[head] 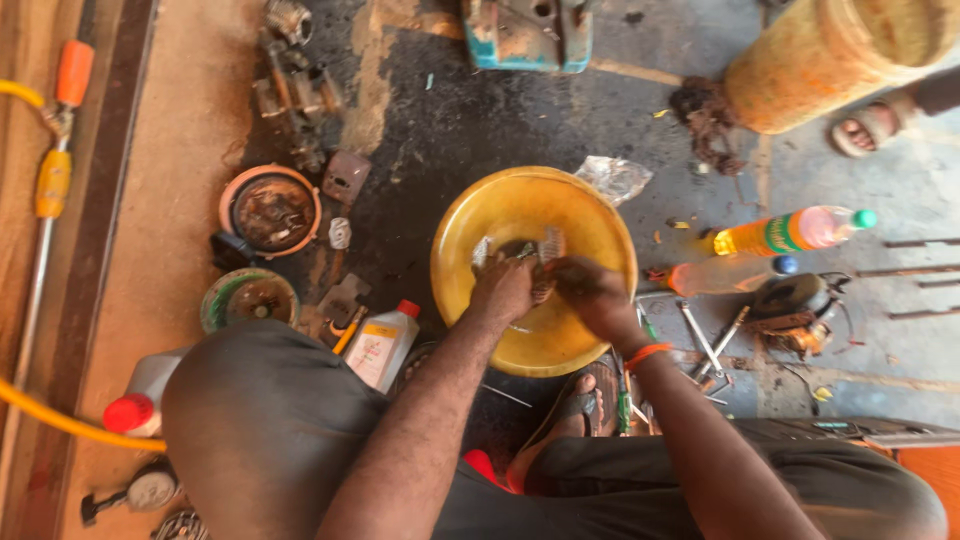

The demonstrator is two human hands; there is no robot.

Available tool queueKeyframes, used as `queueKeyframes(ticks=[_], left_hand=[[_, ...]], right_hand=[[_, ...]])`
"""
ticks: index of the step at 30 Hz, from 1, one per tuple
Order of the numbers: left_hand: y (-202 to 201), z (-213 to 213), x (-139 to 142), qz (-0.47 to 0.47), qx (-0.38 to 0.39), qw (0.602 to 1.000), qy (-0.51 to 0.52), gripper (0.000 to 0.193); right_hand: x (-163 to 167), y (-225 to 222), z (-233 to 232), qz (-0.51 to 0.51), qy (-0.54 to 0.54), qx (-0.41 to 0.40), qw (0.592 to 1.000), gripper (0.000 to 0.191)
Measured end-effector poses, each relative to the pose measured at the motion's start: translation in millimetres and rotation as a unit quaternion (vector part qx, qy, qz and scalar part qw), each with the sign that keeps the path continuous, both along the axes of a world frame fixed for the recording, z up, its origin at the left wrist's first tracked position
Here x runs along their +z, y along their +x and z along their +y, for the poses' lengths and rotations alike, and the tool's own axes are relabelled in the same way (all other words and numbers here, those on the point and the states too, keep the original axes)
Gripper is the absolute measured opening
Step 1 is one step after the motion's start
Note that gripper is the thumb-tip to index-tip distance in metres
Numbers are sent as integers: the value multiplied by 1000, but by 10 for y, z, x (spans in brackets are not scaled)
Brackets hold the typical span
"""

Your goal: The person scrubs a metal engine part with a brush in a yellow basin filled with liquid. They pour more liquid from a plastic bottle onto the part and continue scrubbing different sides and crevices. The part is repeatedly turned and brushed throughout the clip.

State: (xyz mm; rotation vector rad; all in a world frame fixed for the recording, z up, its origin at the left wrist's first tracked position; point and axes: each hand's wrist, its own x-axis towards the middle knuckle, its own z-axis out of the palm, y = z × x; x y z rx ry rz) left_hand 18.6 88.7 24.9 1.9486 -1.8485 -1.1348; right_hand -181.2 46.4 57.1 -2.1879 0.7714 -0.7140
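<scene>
- Nearest the camera, the person's knees in dark grey trousers fill the bottom edge, and a foot in a brown strapped sandal [570,415] rests on the stained concrete floor [450,130] between them.
- Both bare forearms reach forward from there into a round, shallow yellow plastic basin [480,215] that sits on the floor just beyond the sandal.
- The left hand [503,290] has its fingers curled closed around a small greasy finned metal part [535,255] held over the middle of the basin.
- The right hand [590,292], with an orange band [648,353] at the wrist, meets the same metal part from the other side, fingers bent tight against it; how firmly it clamps I cannot tell.
- Just left of the basin stands a white plastic bottle with a red cap [383,343], near a round green-rimmed dish [215,300] and a round orange-rimmed dish of rusty parts [228,195].
- Just right of the basin lie steel wrenches [705,340], a clear plastic bottle with a blue cap [725,273] and a bottle of orange liquid with a green cap [790,230].
- Farther off, a large orange-stained plastic drum [830,55] stands at upper right, another person's sandalled foot [870,125] beside it.
- At the far top edge sits a blue-painted machine body [530,35].
</scene>
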Motion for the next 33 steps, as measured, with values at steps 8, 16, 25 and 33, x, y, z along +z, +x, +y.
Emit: queueKeyframes(ticks=[8,16,25,33], left_hand=[[28,283,131,-48,-61,993,-88,28],[-3,321,183,-96,-96,977,-163,43],[-23,440,393,-94,-100,965,-223,49],[-55,430,381,-167,-157,954,-191,37]], right_hand=[[112,82,292,59,44,-73,995,31],[105,1,354,151,-36,-115,981,24],[87,-57,360,129,-66,-141,979,21],[168,-48,389,93,-60,-143,984,21]])
